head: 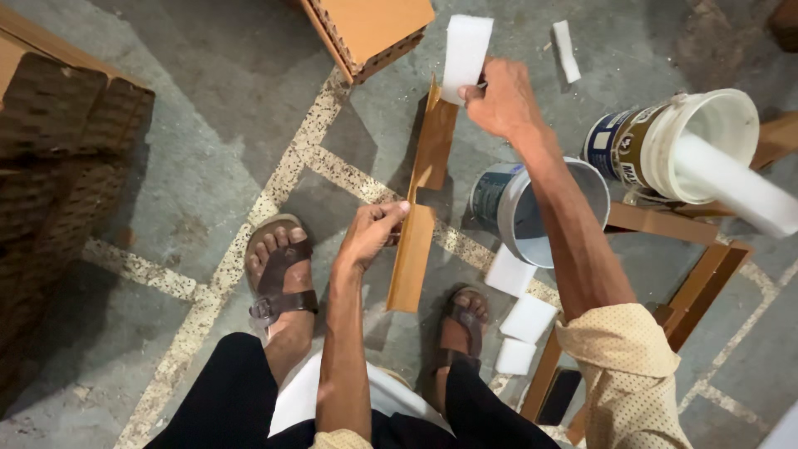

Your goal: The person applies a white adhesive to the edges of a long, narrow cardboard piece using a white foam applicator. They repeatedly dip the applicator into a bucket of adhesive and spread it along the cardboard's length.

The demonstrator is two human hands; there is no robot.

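Note:
My left hand (371,231) pinches the middle of a long tan cardboard angle strip (422,195) that slants upright between my sandalled feet. My right hand (501,100) grips a white foam block (465,46) and presses its lower end against the top end of the strip. Both forearms reach down from the bottom of the view, the right one in a rolled pale patterned sleeve.
A white bucket (697,143) lies tilted on a wooden frame (698,274) at right, with a metal can (524,212) below it. Foam pieces (524,316) lie by my right foot. Stacked corrugated cardboard (58,150) stands at left, a cardboard box (370,29) at top.

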